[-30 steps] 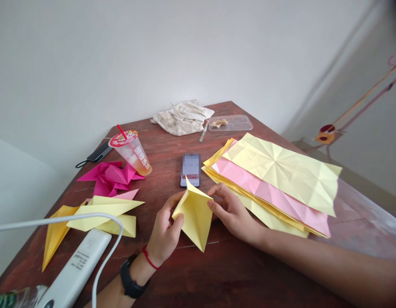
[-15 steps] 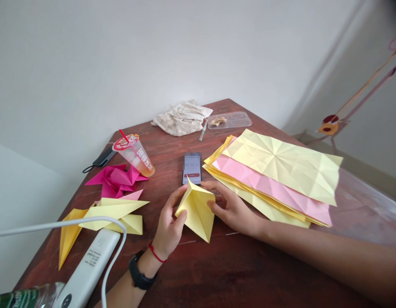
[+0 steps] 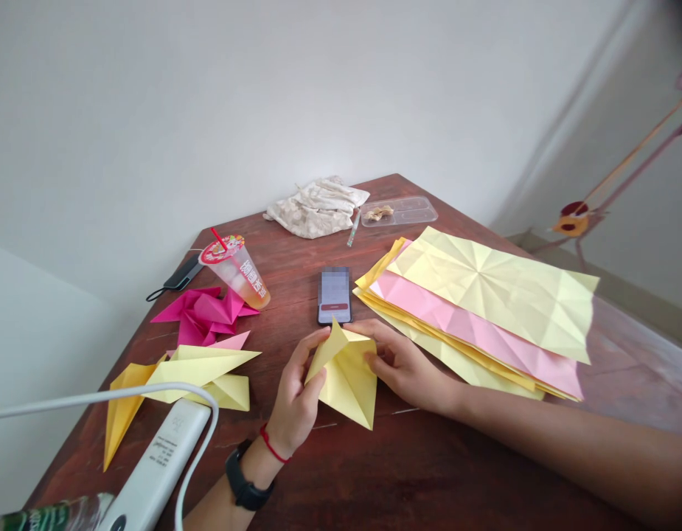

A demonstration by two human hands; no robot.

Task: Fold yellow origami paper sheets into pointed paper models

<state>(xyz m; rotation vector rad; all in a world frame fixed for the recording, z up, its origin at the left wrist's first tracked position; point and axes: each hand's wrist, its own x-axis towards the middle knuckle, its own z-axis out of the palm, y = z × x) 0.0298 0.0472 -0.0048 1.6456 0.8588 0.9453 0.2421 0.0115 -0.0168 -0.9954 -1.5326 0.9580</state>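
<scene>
We find a folded sheet of pale yellow origami paper [image 3: 346,387] at the near middle of a dark reddish wooden table [image 3: 423,464], pinched between the person's left hand [image 3: 295,391] and right hand [image 3: 402,365]; the hands stay apart, each clamped on one side of it. The step in hand looks like shaping a fold, and the raised pointed flap appears to call for careful creasing. Just beyond lies a black smartphone [image 3: 335,295], its screen blurred. To the right sits a stack of creased yellow and pink paper sheets [image 3: 473,310]; to the left lie folded magenta paper [image 3: 202,316] and folded yellow paper [image 3: 191,376]. A clear plastic cup [image 3: 235,271] carries white characters that we cannot read reliably, and the white power strip [image 3: 158,464] has only tiny, illegible print.
</scene>
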